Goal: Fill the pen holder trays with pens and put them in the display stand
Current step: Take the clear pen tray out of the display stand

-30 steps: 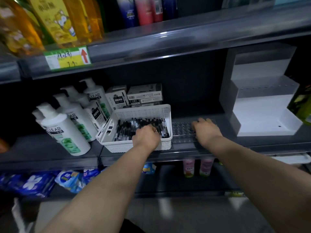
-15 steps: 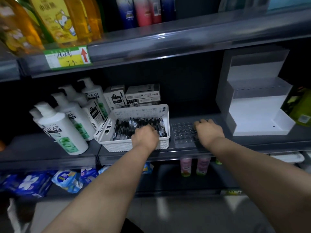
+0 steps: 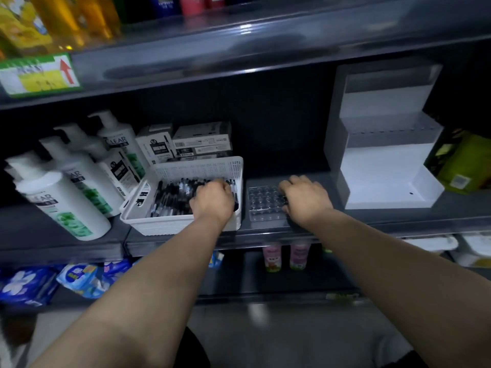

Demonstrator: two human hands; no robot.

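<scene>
A white perforated basket [image 3: 202,168] on the middle shelf holds several black pens [image 3: 170,195]. My left hand [image 3: 212,201] reaches into its right end, fingers curled down among the pens. To the right of the basket lies a clear pen holder tray [image 3: 263,203] with rows of round holes. My right hand [image 3: 305,200] covers the tray's right side, its fingers curled over it. A white stepped display stand [image 3: 385,166] sits farther right on the same shelf, its steps bare.
White shampoo pump bottles [image 3: 61,197] crowd the shelf left of the basket, and white pen boxes [image 3: 196,140] stand behind it. A green pack [image 3: 462,166] sits right of the stand. An upper shelf edge [image 3: 239,49] hangs overhead; lower shelves hold packets and small bottles.
My left hand has pushed a little deeper among the pens. My right hand stays on the tray. The view has shifted slightly.
</scene>
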